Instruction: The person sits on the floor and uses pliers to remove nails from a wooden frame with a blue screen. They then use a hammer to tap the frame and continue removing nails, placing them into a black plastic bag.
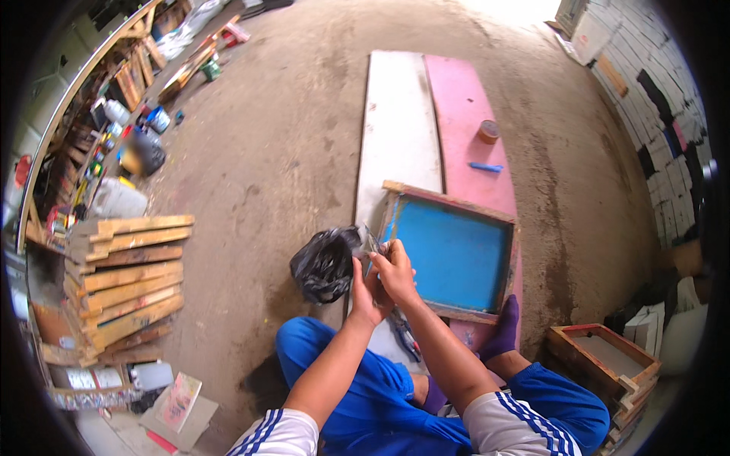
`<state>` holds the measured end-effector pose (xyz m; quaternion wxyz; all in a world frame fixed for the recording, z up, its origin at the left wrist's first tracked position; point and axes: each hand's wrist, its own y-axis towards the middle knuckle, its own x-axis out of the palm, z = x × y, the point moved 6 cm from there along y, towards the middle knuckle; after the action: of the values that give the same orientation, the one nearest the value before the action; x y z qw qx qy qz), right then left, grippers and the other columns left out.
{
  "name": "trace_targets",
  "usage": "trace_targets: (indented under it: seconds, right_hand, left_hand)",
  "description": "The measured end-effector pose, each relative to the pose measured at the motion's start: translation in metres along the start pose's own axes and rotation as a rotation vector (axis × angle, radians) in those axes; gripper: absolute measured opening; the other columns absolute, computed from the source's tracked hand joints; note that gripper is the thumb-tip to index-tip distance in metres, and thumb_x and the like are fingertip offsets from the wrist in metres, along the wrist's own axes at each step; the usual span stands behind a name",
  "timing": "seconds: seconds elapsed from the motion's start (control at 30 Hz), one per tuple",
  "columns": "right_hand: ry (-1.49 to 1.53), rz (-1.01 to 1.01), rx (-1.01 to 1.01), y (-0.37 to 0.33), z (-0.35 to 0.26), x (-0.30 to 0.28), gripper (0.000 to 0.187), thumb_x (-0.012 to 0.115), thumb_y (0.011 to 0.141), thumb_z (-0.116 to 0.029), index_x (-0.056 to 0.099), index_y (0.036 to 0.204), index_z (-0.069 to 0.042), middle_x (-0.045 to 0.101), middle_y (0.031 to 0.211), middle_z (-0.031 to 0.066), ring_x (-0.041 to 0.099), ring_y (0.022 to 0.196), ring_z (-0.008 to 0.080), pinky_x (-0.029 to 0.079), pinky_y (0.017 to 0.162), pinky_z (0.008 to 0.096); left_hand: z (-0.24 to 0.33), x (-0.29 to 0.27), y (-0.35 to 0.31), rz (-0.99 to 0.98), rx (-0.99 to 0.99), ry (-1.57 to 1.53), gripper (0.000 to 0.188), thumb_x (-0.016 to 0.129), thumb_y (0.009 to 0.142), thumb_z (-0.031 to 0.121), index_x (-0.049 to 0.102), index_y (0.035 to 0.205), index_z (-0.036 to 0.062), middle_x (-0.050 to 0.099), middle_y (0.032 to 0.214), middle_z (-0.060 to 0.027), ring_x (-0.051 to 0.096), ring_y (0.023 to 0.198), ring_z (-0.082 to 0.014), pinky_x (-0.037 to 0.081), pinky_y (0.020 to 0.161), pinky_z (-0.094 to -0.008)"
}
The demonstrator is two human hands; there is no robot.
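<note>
My left hand and my right hand meet in front of me, beside the near left corner of a wooden frame with a blue mesh. Between their fingertips is a small, greyish, crumpled piece, shiny in places; its kind is hard to make out. The right fingers are pinched, and the left ones close in around the same spot, partly hidden by the right hand. Just left of the hands a black plastic bag sits with its mouth open. Pliers lie below my wrists, partly covered by my right forearm.
The frame rests on a white board and a pink board. A brown tape roll and a blue tool lie farther along. Stacked wooden frames stand left and right. My legs are folded close by.
</note>
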<state>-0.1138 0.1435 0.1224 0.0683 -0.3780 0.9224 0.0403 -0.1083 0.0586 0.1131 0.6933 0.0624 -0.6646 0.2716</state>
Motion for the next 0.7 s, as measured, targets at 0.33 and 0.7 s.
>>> trace_targets:
  seconds: [0.33, 0.7]
  right_hand:
    - [-0.811, -0.208, -0.553, -0.083, -0.033, 0.057, 0.013, 0.066, 0.088, -0.022, 0.069, 0.091, -0.010, 0.068, 0.101, 0.0042, 0.058, 0.117, 0.0254, 0.025, 0.116, 0.0624]
    - [-0.474, -0.703, -0.077, -0.055, -0.022, 0.068, 0.023, 0.065, 0.096, -0.016, 0.075, 0.111, -0.002, 0.076, 0.094, 0.0208, 0.075, 0.086, 0.0363, 0.059, 0.076, 0.0423]
  left_hand:
    - [0.063, -0.089, -0.035, 0.401, -0.010, 0.105, 0.047, 0.038, 0.113, 0.043, 0.067, 0.116, 0.0066, 0.071, 0.121, -0.0114, 0.067, 0.115, -0.0278, 0.053, 0.104, -0.0456]
    - [0.119, -0.105, -0.023, 0.788, 0.463, 0.768, 0.046, 0.054, 0.110, 0.040, 0.059, 0.076, 0.0092, 0.052, 0.070, -0.0006, 0.053, 0.062, -0.0139, 0.043, 0.057, -0.0333]
